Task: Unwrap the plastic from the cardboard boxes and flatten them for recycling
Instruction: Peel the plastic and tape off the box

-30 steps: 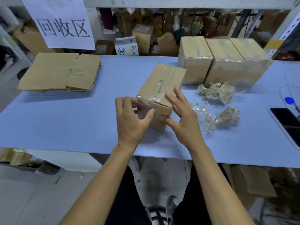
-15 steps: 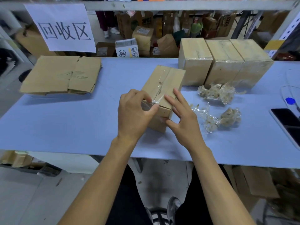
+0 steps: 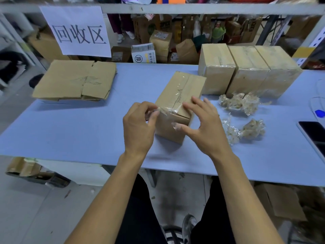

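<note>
Since a second ago the left hand [image 3: 139,127] has lifted, pinching the plastic wrap [image 3: 164,111] at the wrapped box's [image 3: 179,106] nine-o'clock corner; the right hand [image 3: 202,124], fingers spread, braces it. The thin film may tear short.

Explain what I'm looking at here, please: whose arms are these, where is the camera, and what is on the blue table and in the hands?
There is no robot here. A person wears a wide-angle camera on the head, so you look down along their own bare arms.

The left hand pinches a loose edge of clear plastic wrap at the near end of a cardboard box lying on the blue table. The right hand rests its fingers on top of that box, thumb on its near face.

Behind it stand three wrapped boxes in a row. Two crumpled wads of plastic lie to the right, flattened cardboard at far left, and a phone at the right edge. A paper sign hangs above.
</note>
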